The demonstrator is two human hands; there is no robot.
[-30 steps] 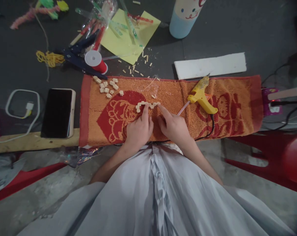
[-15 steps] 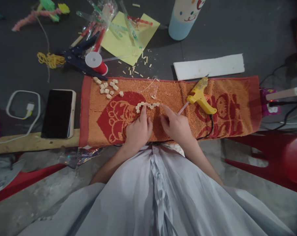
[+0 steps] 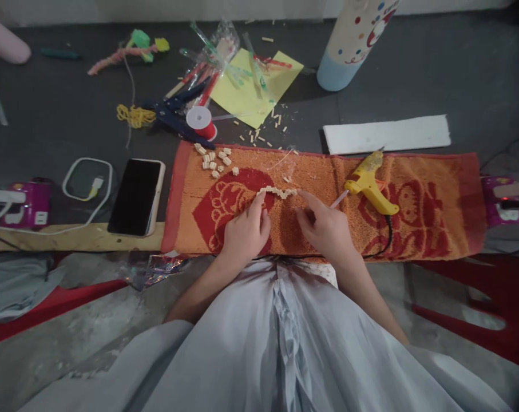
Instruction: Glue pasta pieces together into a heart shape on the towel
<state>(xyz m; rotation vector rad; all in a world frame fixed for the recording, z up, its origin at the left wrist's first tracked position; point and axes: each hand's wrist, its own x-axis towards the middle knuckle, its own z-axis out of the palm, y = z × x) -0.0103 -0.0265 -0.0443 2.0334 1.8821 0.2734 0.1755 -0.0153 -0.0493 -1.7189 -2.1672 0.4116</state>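
A thin, wavy strip of small pale pieces (image 3: 280, 193) lies on an orange and red towel (image 3: 285, 229). My left hand (image 3: 246, 232) presses its stretched index finger at the strip's left end, thumb apart. At the right end, the index fingertip of my right hand (image 3: 328, 229) touches or nearly touches the strip; its thumb is apart and the other fingers curl under. Neither hand grips anything. Several small pale clusters (image 3: 210, 160) sit at the towel's upper left. A yellow glue gun (image 3: 371, 186) rests on the towel right of my right hand.
Behind the towel are a red thread spool (image 3: 201, 123), dark blue pliers-like tool (image 3: 173, 117), yellow paper (image 3: 242, 86) with scattered bits, a bottle (image 3: 340, 68) and a white strip board (image 3: 388, 134). A phone (image 3: 137, 197) lies left; the glue gun's cord (image 3: 390, 232) runs along the towel.
The view has shifted, so everything sits farther right and lower. My left index finger has moved from partway along the strip to its left end. My right finger stays at the right end.
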